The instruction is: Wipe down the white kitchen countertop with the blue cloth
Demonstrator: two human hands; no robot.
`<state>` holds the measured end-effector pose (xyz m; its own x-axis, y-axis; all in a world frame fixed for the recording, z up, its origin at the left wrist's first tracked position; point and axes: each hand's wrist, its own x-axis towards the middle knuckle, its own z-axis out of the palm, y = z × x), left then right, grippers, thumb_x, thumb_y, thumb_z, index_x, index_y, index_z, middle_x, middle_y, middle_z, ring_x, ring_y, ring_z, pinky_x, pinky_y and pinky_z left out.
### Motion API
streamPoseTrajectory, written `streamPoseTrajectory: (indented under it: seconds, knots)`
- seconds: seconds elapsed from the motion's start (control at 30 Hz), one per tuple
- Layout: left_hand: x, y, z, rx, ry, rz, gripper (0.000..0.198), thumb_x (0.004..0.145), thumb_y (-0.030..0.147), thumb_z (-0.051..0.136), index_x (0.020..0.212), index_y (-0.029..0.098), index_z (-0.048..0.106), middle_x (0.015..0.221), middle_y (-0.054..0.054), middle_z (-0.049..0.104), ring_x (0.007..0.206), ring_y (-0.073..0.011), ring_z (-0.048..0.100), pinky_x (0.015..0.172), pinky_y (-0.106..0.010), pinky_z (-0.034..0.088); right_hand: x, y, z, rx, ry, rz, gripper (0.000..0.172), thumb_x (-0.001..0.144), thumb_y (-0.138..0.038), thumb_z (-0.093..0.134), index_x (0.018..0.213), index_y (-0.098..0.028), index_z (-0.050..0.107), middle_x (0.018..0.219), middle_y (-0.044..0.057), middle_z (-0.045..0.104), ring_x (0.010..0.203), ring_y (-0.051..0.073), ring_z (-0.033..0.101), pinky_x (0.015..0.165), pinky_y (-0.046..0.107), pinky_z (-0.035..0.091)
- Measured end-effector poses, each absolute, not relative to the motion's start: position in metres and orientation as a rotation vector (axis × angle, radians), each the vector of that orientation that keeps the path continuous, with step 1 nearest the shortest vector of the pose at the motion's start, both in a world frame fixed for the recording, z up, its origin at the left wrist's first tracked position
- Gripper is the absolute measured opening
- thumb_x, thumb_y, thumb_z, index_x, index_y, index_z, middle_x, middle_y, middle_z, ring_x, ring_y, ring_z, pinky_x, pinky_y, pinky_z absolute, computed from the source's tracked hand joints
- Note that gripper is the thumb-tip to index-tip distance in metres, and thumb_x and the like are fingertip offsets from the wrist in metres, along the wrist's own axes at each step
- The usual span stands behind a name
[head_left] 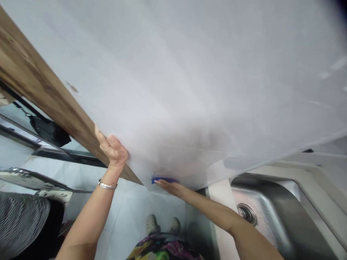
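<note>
A large pale white surface (189,65) fills most of the view, with a grey-brown smudge or shadow low in its middle. Along its left side runs a wooden edge strip (51,86). My left hand (113,148), with a silver bracelet on the wrist, is closed around that strip near its lower end; some fingertips are hidden. Lower down, my right hand (168,185) presses a blue cloth (165,179) against the bottom part of the white surface. The cloth is mostly covered by the hand, and its far side is out of sight.
On the right is a steel sink (273,206) with a round drain (246,213), set in a pale counter (223,202). Pale floor tiles (127,213) lie below, where my clogs (152,224) stand. At left are a seated person's striped garment (21,224) and a hanging black bag (50,130).
</note>
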<state>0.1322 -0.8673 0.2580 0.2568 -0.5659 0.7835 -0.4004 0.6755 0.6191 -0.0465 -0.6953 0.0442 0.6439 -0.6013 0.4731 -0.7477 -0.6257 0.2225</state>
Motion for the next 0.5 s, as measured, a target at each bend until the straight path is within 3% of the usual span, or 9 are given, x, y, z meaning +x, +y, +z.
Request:
streamPoseTrajectory:
  seconds: [0.1,0.2,0.27,0.4,0.5]
  knots:
    - [0.129,-0.868,0.26,0.896,-1.317,-0.104,0.079,0.096,0.068,0.034,0.146,0.007,0.043,0.144,-0.024,0.054,0.148,-0.0302,0.037,0.12,-0.043,0.037,-0.085,-0.669,0.043,2.496,-1.073,0.38,0.063,0.075,0.002,0.023,0.105,-0.021,0.074,0.122,0.002,0.071,0.119,0.007,0.061,0.094,0.023,0.049]
    - [0.127,-0.868,0.261,0.907,-1.299,-0.082,0.075,0.097,0.064,0.035,0.143,0.007,0.047,0.143,-0.023,0.055,0.147,-0.0308,0.039,0.118,-0.043,0.04,-0.12,-0.648,0.048,2.294,-0.904,0.039,0.062,0.08,0.0,0.031,0.122,-0.026,0.068,0.145,0.0,0.057,0.138,0.008,0.046,0.113,0.027,0.04]
    - [0.126,-0.867,0.262,0.92,-1.29,-0.075,0.071,0.097,0.062,0.036,0.142,0.009,0.049,0.143,-0.022,0.055,0.145,-0.031,0.041,0.115,-0.043,0.043,-0.14,-0.636,0.06,2.199,-0.959,0.07,0.062,0.082,0.0,0.036,0.129,-0.027,0.064,0.153,-0.004,0.048,0.145,0.007,0.037,0.122,0.028,0.031]
    - [0.126,-0.865,0.266,0.936,-1.296,-0.092,0.065,0.098,0.057,0.036,0.142,0.01,0.049,0.138,-0.021,0.06,0.139,-0.0299,0.05,0.111,-0.042,0.046,-0.165,-0.617,0.127,2.066,-1.102,0.221,0.059,0.088,0.0,0.04,0.136,-0.029,0.06,0.158,-0.01,0.039,0.152,0.008,0.023,0.13,0.033,0.008]
    - [0.127,-0.862,0.269,0.969,-1.311,-0.118,0.063,0.098,0.054,0.037,0.142,0.011,0.049,0.129,-0.02,0.064,0.131,-0.0301,0.056,0.107,-0.044,0.047,-0.179,-0.607,0.201,1.967,-1.174,0.286,0.055,0.091,-0.004,0.05,0.136,-0.033,0.06,0.154,-0.01,0.047,0.153,0.01,0.022,0.131,0.035,0.003]
